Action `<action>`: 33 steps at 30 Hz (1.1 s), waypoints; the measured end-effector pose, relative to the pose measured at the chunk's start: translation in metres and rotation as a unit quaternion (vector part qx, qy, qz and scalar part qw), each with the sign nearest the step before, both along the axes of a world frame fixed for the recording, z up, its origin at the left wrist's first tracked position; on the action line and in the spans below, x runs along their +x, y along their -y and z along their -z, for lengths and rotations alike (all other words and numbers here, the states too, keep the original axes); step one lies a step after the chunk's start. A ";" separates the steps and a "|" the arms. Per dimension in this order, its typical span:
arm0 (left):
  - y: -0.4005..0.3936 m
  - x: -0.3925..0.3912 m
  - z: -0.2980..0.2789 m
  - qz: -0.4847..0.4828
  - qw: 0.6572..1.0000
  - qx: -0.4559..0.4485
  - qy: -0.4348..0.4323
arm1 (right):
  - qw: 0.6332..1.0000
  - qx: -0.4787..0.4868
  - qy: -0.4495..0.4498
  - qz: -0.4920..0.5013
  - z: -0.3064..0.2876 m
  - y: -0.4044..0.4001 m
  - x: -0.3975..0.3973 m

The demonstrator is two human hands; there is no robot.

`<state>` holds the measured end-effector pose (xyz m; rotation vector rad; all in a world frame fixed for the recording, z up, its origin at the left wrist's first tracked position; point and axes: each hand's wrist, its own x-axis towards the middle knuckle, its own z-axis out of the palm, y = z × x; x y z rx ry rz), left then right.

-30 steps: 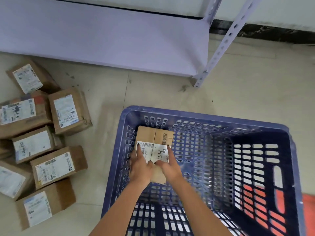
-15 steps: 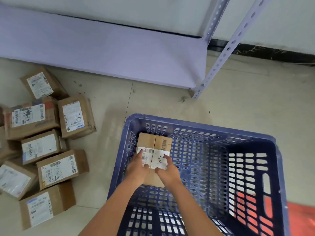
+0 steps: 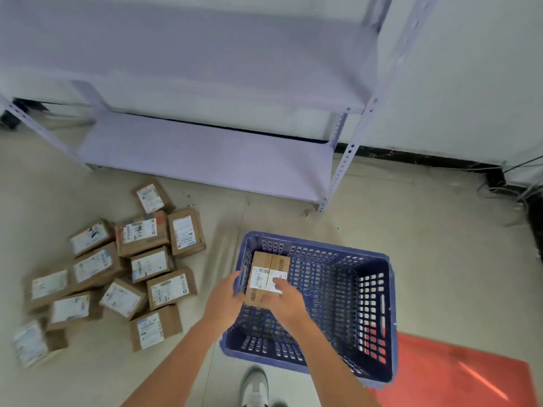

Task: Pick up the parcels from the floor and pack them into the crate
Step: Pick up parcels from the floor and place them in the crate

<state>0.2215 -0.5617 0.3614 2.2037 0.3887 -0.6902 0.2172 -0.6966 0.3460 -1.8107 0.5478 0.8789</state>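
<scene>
A blue perforated plastic crate [image 3: 388,318] stands on the floor in front of me. One brown cardboard parcel [image 3: 266,261] with a white label lies inside it, in the far left corner. My right hand [image 3: 283,301] rests on the parcel's near right part, fingers laid over the label. My left hand [image 3: 224,301] is blurred and hovers over the crate's left wall, just beside the parcel, holding nothing. Several more labelled parcels [image 3: 150,265] lie in a loose heap on the floor left of the crate.
A pale purple metal shelf rack [image 3: 205,154] stands behind the crate and the heap, its front right leg [image 3: 335,183] near the crate's far side. A red mat [image 3: 458,374] lies at the right. My shoe [image 3: 255,386] is below the crate. Cables [image 3: 523,195] run along the right wall.
The view has risen and pulled back, showing the whole crate and more parcels. My left hand has slid off the parcel to the crate's left wall; the right hand stays on it.
</scene>
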 end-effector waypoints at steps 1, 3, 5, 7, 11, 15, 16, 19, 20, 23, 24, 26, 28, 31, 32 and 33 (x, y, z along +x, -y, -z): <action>-0.003 -0.006 -0.019 -0.012 1.000 -0.002 -0.005 | 1.000 0.003 0.006 -0.005 -0.021 -0.002 -0.004; -0.011 -0.017 -0.056 -0.039 0.999 -0.012 -0.014 | 1.000 0.023 0.015 -0.016 -0.062 -0.007 -0.013; -0.020 -0.023 -0.090 -0.083 0.996 -0.019 -0.024 | 0.998 0.052 0.022 -0.014 -0.098 -0.014 -0.017; -0.030 -0.025 -0.124 -0.112 0.993 -0.017 -0.017 | 0.996 0.086 0.036 -0.003 -0.132 -0.023 -0.019; -0.041 -0.024 -0.182 -0.123 0.992 -0.029 0.014 | 0.992 0.106 0.066 -0.008 -0.196 -0.040 -0.018; -0.054 -0.024 -0.217 -0.134 0.989 -0.045 0.036 | 0.990 0.100 0.094 -0.028 -0.235 -0.055 -0.009; -0.057 -0.023 -0.222 -0.135 0.989 -0.046 0.041 | 0.990 0.101 0.098 -0.030 -0.242 -0.060 -0.006; -0.070 -0.019 -0.231 -0.137 0.988 -0.056 0.048 | 0.988 0.095 0.114 -0.037 -0.256 -0.077 0.005; -0.075 -0.016 -0.231 -0.137 0.988 -0.058 0.050 | 0.988 0.093 0.118 -0.040 -0.259 -0.083 0.008; -0.094 -0.007 -0.227 -0.143 0.986 -0.069 0.046 | 0.989 0.082 0.116 -0.046 -0.262 -0.104 0.016; -0.103 -0.003 -0.224 -0.146 0.985 -0.075 0.045 | 0.990 0.076 0.113 -0.047 -0.262 -0.112 0.020; -0.122 0.005 -0.216 -0.147 0.985 -0.081 0.039 | 0.991 0.066 0.108 -0.044 -0.259 -0.130 0.030; -0.146 0.015 -0.209 -0.154 0.983 -0.096 0.025 | 0.993 0.063 0.099 -0.031 -0.255 -0.152 0.041; -0.187 0.029 -0.199 -0.166 0.975 -0.145 -0.007 | 0.994 0.054 0.090 -0.016 -0.246 -0.192 0.055; -0.201 0.033 -0.196 -0.169 0.973 -0.157 -0.015 | 0.995 0.049 0.087 -0.016 -0.242 -0.206 0.059; -0.216 0.036 -0.194 -0.171 0.972 -0.163 -0.018 | 0.995 0.046 0.084 -0.017 -0.237 -0.220 0.063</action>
